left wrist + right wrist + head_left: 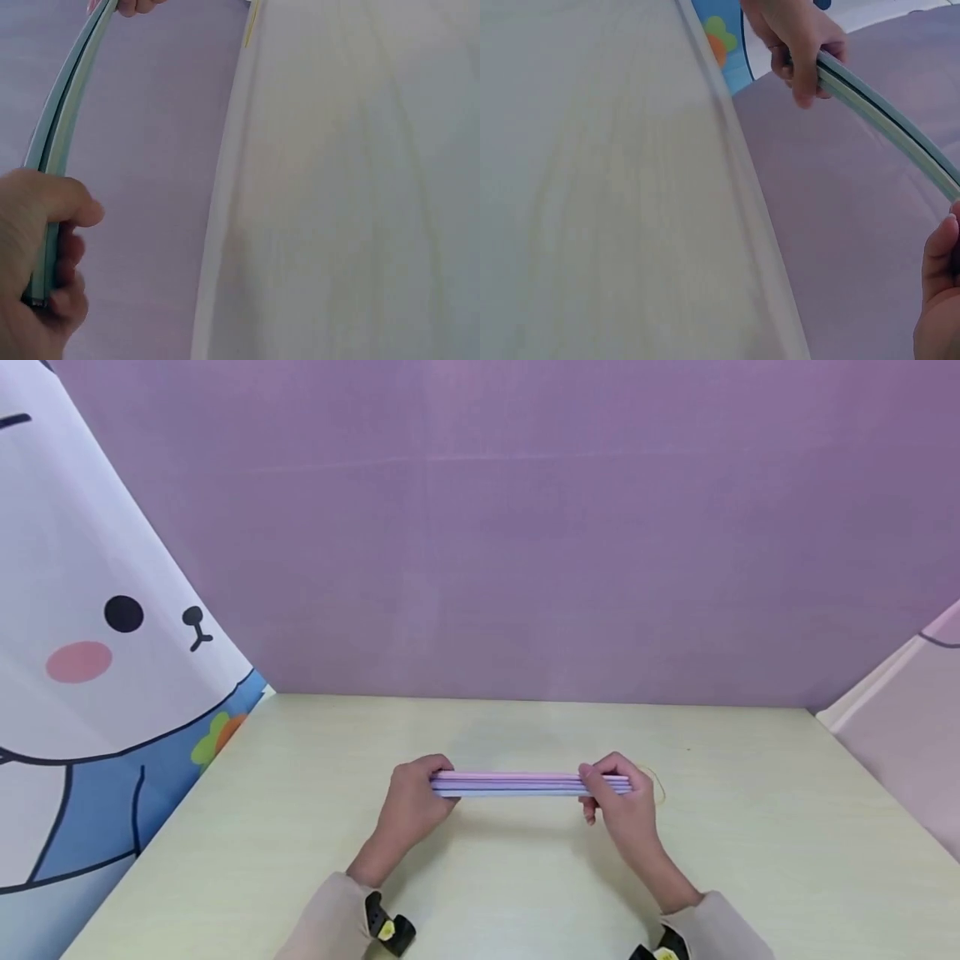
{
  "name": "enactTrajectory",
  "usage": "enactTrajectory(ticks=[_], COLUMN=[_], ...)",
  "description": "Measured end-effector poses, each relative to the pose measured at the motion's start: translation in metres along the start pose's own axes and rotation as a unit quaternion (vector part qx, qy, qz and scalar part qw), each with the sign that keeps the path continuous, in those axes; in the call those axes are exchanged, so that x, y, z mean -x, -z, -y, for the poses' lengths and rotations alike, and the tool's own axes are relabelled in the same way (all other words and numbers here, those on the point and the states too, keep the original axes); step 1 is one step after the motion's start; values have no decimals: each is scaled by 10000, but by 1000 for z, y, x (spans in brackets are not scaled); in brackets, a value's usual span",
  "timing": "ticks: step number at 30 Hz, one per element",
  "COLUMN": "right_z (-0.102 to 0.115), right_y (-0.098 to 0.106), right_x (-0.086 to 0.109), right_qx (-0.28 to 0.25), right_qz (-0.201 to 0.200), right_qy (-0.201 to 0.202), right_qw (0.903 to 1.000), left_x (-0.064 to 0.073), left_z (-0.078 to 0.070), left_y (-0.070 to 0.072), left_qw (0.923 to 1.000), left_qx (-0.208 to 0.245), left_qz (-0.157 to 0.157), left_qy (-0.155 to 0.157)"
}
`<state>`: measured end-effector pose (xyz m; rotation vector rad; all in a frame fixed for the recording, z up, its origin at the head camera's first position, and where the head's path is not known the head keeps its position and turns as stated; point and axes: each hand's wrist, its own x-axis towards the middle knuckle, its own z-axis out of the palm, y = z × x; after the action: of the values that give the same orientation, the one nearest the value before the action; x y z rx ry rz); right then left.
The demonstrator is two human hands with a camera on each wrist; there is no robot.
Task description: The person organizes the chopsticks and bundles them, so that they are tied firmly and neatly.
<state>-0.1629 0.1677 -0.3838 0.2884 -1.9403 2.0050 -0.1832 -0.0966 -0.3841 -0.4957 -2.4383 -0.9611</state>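
A bundle of long, thin pastel strips, layered pink, purple and light blue, is held level above the table between both hands. My left hand grips its left end, thumb and curled fingers wrapped round it in the left wrist view. The right end is pinched by my right hand, thumb in front. From the wrist cameras the strips look pale green and grey-blue, with a dark gap along their length. A thin yellow loop shows just beyond the right hand.
A pale wood-look table extends under both arms. Behind it rises a plain purple backdrop. A cartoon-printed cloth hangs on the left, and a pale cloth borders the right side.
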Motion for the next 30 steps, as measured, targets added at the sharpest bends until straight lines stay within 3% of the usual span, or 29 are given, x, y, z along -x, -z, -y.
enactTrajectory(ticks=[2,3,4,6,9,11,13,16,21,23,26,30], right_z=[0,1,2,6,13,18,22,27,30,30,30,30], right_y=[-2,-4,-5,-9,-14,-16,-18,-21,-17,-14,-9,-11], right_x=[2,4,5,6,8,9,10,11,7,3,-4,-5], right_qx=[-160,-282,-416,-737,-1214,-1404,-1508,-1564,-1318,-921,50,1083], right_qz=[-22,-58,-121,-291,-540,-678,-751,-722,-154,-32,-139,-162], right_qy=[-105,-216,-360,-706,-1064,-1145,-1157,-1127,-1248,-1189,-733,-181], right_qw=[9998,9994,9984,9943,9854,9811,9789,9786,9833,9886,9972,9938], left_x=[-1,-1,-2,-6,-11,-12,-13,-11,-6,-5,-2,1], left_z=[0,0,-1,-5,-11,-15,-19,-24,-28,-28,-28,-29], left_y=[1,1,2,3,6,6,7,7,7,6,5,4], left_qw=[9939,9847,9711,9344,8802,8564,8438,8382,8442,8450,8445,8494], left_qx=[-845,-1302,-1756,-2575,-3328,-3598,-3763,-3999,-4038,-4005,-4051,-4070], left_qz=[-424,-719,-1044,-1700,-2477,-2763,-2837,-2628,-2419,-2426,-2339,-2250], left_qy=[-570,-906,-1234,-1780,-2304,-2466,-2567,-2614,-2566,-2583,-2607,-2495])
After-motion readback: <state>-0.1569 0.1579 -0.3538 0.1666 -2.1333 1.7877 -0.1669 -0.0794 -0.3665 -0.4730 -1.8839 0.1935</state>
